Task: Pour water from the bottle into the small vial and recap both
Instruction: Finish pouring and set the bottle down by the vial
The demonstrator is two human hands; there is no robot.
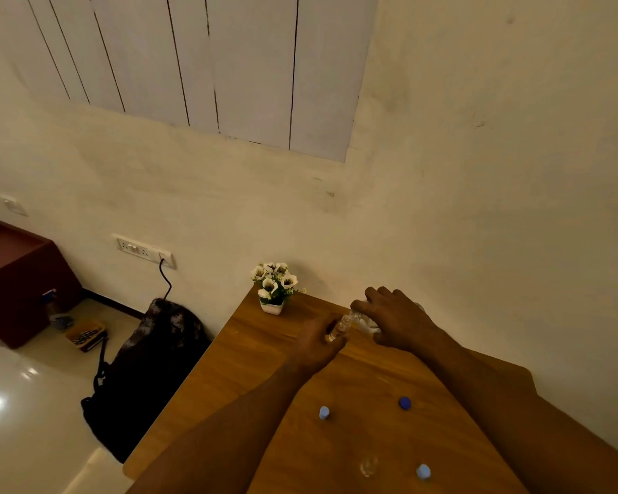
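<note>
Clear water should be trickled slowly from the tilted bottle [345, 324], clasped by the right hand [400, 320], into the vial [332, 337] pinched in the left hand [318, 342].

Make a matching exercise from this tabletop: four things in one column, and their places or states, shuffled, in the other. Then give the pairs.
Things:
1. bottle
2. flower pot
3. dark blue cap
4. clear vial

Places or states:
A. loose on the table, between the two forearms
B. at the table's far corner, by the wall
C. tilted, its body in the right hand, its mouth at the left hand
D. standing uncapped near the table's near edge, beside a pale blue cap

Pairs: 1-C, 2-B, 3-A, 4-D
</note>
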